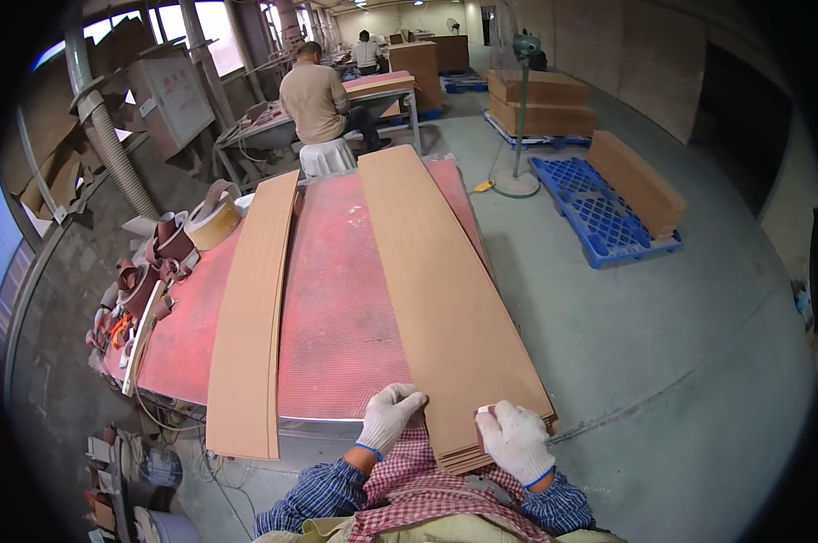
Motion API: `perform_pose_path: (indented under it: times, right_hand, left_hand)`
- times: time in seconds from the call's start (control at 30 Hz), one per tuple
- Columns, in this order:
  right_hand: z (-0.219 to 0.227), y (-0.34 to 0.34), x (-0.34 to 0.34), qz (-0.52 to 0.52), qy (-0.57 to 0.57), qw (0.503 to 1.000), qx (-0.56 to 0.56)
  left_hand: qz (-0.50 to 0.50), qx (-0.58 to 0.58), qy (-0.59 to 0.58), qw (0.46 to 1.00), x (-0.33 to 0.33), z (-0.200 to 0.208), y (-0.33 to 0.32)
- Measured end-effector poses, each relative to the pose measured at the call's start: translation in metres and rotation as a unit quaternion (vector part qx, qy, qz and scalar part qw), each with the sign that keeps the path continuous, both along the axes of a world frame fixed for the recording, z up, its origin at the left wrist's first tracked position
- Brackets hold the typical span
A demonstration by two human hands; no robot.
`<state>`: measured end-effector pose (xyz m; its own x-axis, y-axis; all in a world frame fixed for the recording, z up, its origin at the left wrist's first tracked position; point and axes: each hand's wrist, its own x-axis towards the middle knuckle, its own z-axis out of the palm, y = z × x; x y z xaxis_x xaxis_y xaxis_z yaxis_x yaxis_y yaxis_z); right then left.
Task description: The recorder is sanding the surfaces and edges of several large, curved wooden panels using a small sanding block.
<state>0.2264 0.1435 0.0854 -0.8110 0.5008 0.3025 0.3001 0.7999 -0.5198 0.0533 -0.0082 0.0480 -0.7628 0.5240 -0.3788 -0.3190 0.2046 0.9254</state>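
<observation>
In front of me a stack of long brown boards (454, 299) runs away across the table, its near end jutting past the table edge. My left hand (391, 416), in a white knit glove, is closed at the left edge of the top board near this end, thumb lying toward the board. Gloved in white too, my right hand (516, 439) rests on the board's near right corner. It is closed around a reddish-brown sanding block (490, 428), mostly hidden under the fingers. A second, narrower stack of boards (250, 317) lies to the left.
The red textured tabletop (341, 299) shows between the stacks. Sandpaper rolls (142, 285) and a tape roll (212, 223) crowd its left side. Ahead, a person (314, 95) sits at another table. To the right stand a fan (520, 118) and a blue pallet (590, 213) with boards.
</observation>
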Motion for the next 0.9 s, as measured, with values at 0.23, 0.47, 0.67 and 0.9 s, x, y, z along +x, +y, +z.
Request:
perform_pose_path:
  times: [0.23, 0.47, 0.67, 0.9]
  right_hand:
    - [-0.017, 0.032, 0.005, -0.133, -0.028, 0.986, 0.092]
    - [0.004, 0.025, 0.002, -0.113, -0.066, 0.991, -0.007]
    - [0.015, 0.004, 0.005, -0.065, -0.001, 0.990, -0.128]
    - [-0.009, 0.012, 0.004, -0.109, -0.014, 0.990, -0.092]
  left_hand:
    - [-0.003, -0.009, 0.000, 1.000, -0.004, -0.006, 0.002]
    - [-0.002, 0.045, -0.065, 0.997, -0.011, -0.008, -0.002]
    - [0.047, 0.040, -0.107, 0.992, -0.045, -0.007, -0.047]
    - [0.199, -0.032, 0.120, 0.972, -0.103, -0.030, -0.138]
